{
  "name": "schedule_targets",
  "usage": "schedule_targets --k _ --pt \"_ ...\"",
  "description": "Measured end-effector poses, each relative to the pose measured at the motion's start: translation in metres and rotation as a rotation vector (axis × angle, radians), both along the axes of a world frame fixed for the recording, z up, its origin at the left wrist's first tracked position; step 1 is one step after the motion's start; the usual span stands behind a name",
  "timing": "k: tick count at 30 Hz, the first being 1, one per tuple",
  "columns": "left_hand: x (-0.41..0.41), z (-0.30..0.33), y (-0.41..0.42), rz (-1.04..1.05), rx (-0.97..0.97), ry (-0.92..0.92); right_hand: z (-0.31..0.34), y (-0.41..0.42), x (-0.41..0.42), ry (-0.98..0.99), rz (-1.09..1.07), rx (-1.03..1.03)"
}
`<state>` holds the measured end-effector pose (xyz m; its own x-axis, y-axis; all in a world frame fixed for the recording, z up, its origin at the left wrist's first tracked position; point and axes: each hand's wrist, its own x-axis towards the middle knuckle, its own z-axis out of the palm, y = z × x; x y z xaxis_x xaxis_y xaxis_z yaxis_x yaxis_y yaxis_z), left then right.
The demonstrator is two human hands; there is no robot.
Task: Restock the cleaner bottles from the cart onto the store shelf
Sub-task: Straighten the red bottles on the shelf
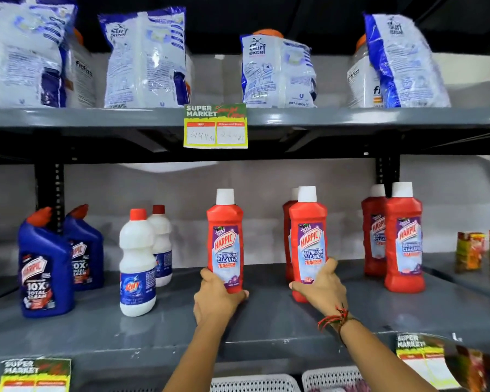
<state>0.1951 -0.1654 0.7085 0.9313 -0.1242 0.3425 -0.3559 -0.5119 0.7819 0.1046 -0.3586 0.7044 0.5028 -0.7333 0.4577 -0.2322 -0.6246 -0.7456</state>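
Observation:
Two red Harpic bathroom cleaner bottles with white caps stand upright on the grey middle shelf (266, 321). My left hand (217, 297) grips the base of the left bottle (225, 239). My right hand (321, 288) wraps the base of the right bottle (309, 236), and another red bottle (286, 222) stands close behind it. Further right, two more red Harpic bottles (403, 236) stand one behind the other. The cart is out of view.
Blue Harpic bottles (44, 264) and white Rin bottles (137, 264) stand at the left of the shelf. Surf Excel bags (276, 72) fill the upper shelf above a price tag (215, 125). Small packs (470, 250) sit far right. White baskets (255, 383) lie below.

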Motion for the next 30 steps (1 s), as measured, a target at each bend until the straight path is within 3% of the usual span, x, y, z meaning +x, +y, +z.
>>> schedule_targets --k 13,17,21,24,30 --pt "-0.002 0.000 -0.002 -0.083 0.021 0.008 -0.005 -0.001 0.000 -0.017 0.072 0.009" --pt "-0.006 0.002 0.002 -0.107 -0.071 0.016 -0.002 0.001 -0.003 -0.073 0.128 0.101" --pt "-0.022 0.009 0.005 -0.017 -0.146 -0.295 0.007 -0.001 -0.020 -0.091 0.164 0.170" --pt "-0.050 0.020 -0.011 -0.086 -0.186 -0.505 0.012 -0.011 -0.045 -0.120 0.121 0.063" --pt "-0.124 0.036 -0.093 -0.443 -0.220 -0.551 0.028 -0.049 -0.099 -0.287 -0.155 -0.155"
